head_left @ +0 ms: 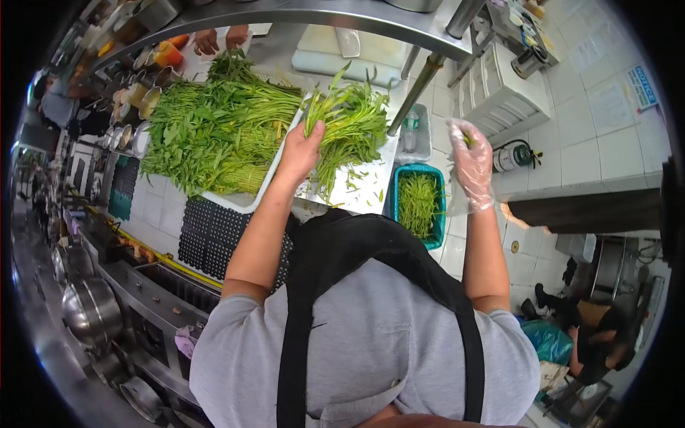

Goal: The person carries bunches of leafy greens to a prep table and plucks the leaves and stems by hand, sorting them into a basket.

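My bare left hand [303,150] is closed round a bunch of water spinach [332,110], its stems and leaves fanning out above the thumb. Under and beside that bunch, more cut greens [357,135] lie on the white work surface [364,189] among scattered bits. To the left, a white tray [246,207] is heaped with long leafy stems [221,128]. My right hand [472,160], in a clear plastic glove, is raised off to the right with curled fingers round a small green stem piece [467,139]. Below it stands a teal basket [435,242] holding trimmed stems [417,203].
A clear bin with a plastic bottle [409,132] stands behind the basket. A cutting board [357,53] with a cleaver [348,43] lies at the back, beneath a metal shelf [321,16]. Another person's hands [221,39] are at the far left. Someone sits at the lower right [596,342].
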### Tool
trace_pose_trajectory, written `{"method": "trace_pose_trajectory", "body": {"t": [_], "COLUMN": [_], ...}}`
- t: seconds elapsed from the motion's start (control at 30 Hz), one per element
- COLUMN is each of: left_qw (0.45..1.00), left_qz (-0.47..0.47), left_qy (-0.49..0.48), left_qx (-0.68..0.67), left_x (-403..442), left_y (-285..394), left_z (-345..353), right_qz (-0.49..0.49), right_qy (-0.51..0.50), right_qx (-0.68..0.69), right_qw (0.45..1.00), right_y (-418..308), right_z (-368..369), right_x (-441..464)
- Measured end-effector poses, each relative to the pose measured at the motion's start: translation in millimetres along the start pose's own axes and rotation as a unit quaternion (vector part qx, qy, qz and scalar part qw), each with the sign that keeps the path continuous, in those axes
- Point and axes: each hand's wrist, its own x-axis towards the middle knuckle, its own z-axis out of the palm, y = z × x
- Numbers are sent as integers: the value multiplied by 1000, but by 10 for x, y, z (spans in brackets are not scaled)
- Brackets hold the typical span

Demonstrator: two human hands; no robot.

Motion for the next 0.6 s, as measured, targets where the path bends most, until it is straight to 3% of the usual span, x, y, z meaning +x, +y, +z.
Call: {"method": "trace_pose_trajectory", "body": {"t": [0.07,0.1,0.17,0.27,0.4,0.5,0.53,0.6], "left_qw": [1000,999,999,999,992,993,993,990], "left_qz": [7,6,10,49,104,90,22,61], "left_qy": [-6,-19,-13,-3,-13,-30,-35,-78], "left_qx": [-22,-48,-47,2,68,71,109,102], "left_x": [-17,-34,-16,5,50,89,103,206], "left_y": [120,155,200,288,358,374,420,352], "left_z": [51,67,64,80,52,9,-67,-133], "right_qz": [-133,-135,-265,-334,-409,-397,-436,-410], "right_qy": [-56,-59,-76,-142,-149,-192,-157,-166], "right_qx": [127,134,22,-77,-131,-183,-166,-181], "right_qw": [981,980,961,929,891,879,870,878], "right_y": [-286,-401,-589,-770,-800,-777,-749,-753], "right_z": [165,245,416,654,971,1135,1187,1302], "right_x": [148,163,199,265,293,285,305,315]}}
